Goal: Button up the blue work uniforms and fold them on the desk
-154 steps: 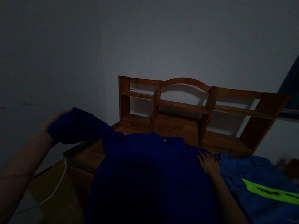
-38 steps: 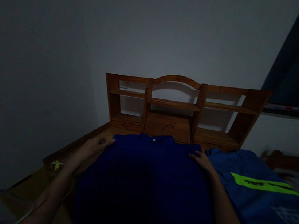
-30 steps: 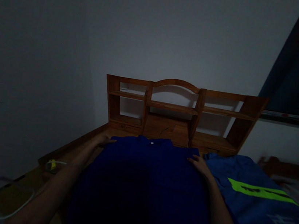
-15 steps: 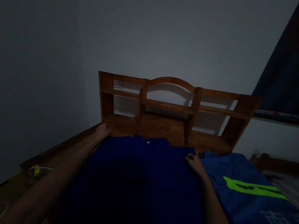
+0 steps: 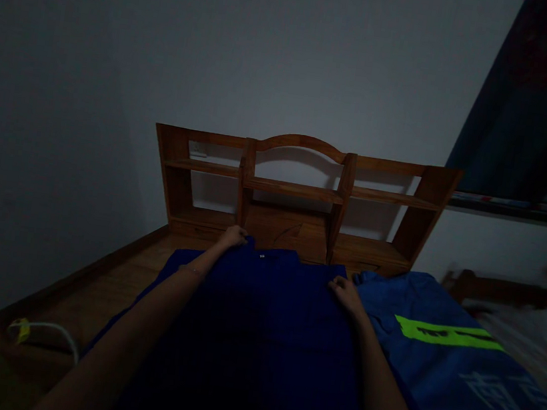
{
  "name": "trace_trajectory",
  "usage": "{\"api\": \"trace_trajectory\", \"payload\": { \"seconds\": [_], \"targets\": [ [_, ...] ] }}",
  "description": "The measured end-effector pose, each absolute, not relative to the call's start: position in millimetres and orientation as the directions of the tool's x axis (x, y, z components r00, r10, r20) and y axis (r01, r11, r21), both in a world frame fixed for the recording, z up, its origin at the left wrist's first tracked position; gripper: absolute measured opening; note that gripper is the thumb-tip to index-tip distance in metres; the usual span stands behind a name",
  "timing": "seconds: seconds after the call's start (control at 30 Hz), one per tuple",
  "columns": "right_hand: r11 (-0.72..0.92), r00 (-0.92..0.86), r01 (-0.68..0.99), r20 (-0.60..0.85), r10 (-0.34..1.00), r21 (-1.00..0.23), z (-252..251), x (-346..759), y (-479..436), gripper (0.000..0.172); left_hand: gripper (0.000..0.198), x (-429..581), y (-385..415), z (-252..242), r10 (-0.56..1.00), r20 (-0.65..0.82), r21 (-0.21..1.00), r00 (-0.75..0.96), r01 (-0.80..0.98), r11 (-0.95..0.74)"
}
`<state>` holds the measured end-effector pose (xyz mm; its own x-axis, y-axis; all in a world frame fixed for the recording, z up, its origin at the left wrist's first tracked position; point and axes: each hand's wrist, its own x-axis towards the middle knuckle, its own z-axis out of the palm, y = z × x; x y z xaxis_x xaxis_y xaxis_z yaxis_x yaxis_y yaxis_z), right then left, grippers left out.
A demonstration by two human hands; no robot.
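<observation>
A dark blue shirt [image 5: 268, 325] lies spread flat on the wooden desk [image 5: 91, 288] in front of me, its collar with a small white tag away from me. My left hand [image 5: 232, 236] rests at the collar's left side, fingers curled onto the cloth edge. At the shirt's right shoulder lies my right hand [image 5: 344, 293], its fingers bent down on the fabric. The room is dim, and the fingers are hard to make out.
A lighter blue garment with a bright green stripe [image 5: 443, 332] lies to the right of the shirt. A wooden shelf unit [image 5: 295, 191] stands at the back against the wall. A white cable with a yellow tag [image 5: 35, 330] lies at the desk's left edge.
My left hand has slid from the shirt's left shoulder along the top edge to the collar. The right hand stays on the right shoulder. My view has shifted left.
</observation>
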<state>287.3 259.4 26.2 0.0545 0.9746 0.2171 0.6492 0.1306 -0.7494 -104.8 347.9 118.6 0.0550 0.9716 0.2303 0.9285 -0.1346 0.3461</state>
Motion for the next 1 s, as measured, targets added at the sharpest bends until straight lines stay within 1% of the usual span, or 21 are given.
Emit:
{"api": "trace_trajectory", "payload": {
  "seconds": [0.07,0.13,0.17,0.3,0.37,0.4,0.47,0.53,0.57,0.63,0.67,0.73,0.8,0.9,1.0],
  "targets": [
    [0.125,0.063,0.643,0.216,0.974,-0.755,25,288,261,0.024,0.032,-105,348,121,0.943,0.326,0.349,0.062,0.92,-0.181],
    [0.117,0.071,0.64,0.211,0.975,-0.759,25,288,262,0.024,0.039,-107,347,119,0.924,0.381,0.343,0.026,0.924,-0.168],
    [0.113,0.073,0.639,0.207,0.976,-0.761,25,288,262,0.024,0.038,-109,346,116,0.923,0.384,0.34,-0.004,0.93,-0.138],
    [0.103,0.074,0.637,0.194,0.978,-0.764,26,288,261,0.025,0.022,-112,340,100,0.932,0.335,0.309,-0.135,0.951,0.027],
    [0.106,0.073,0.641,0.198,0.978,-0.76,27,288,259,0.025,0.025,-109,334,95,0.917,0.356,0.289,-0.181,0.954,0.076],
    [0.111,0.071,0.643,0.203,0.977,-0.757,27,288,259,0.025,0.029,-107,331,93,0.902,0.39,0.275,-0.186,0.958,0.079],
    [0.126,0.066,0.649,0.221,0.973,-0.75,27,289,258,0.025,0.035,-102,322,91,0.857,0.497,0.221,-0.134,0.975,0.024],
    [0.143,0.062,0.654,0.241,0.969,-0.743,26,289,258,0.026,0.038,-98,310,87,0.794,0.609,0.133,0.0,0.986,-0.101],
    [0.148,0.06,0.656,0.247,0.967,-0.74,25,290,259,0.027,0.04,-97,304,84,0.757,0.649,0.084,0.077,0.982,-0.172],
    [0.149,0.06,0.662,0.25,0.966,-0.735,24,290,260,0.027,0.043,-99,290,79,0.708,0.679,0.012,0.196,0.961,-0.278],
    [0.145,0.061,0.665,0.247,0.967,-0.733,23,290,261,0.027,0.045,-102,283,76,0.703,0.674,-0.006,0.227,0.953,-0.303],
    [0.132,0.067,0.673,0.238,0.969,-0.728,22,291,263,0.027,0.05,-112,266,69,0.744,0.628,-0.006,0.229,0.957,-0.29],
    [0.12,0.072,0.683,0.23,0.971,-0.72,21,291,263,0.027,0.053,-130,246,61,0.828,0.533,0.022,0.173,0.976,-0.219],
    [0.11,0.075,0.704,0.228,0.971,-0.702,22,290,262,0.026,0.052,-168,209,43,0.929,0.367,0.046,0.055,0.996,-0.077],
    [0.11,0.066,0.73,0.23,0.971,-0.675,26,286,257,0.024,0.047,-211,170,21,0.953,0.302,0.031,0.009,0.999,-0.019]
  ]
}}
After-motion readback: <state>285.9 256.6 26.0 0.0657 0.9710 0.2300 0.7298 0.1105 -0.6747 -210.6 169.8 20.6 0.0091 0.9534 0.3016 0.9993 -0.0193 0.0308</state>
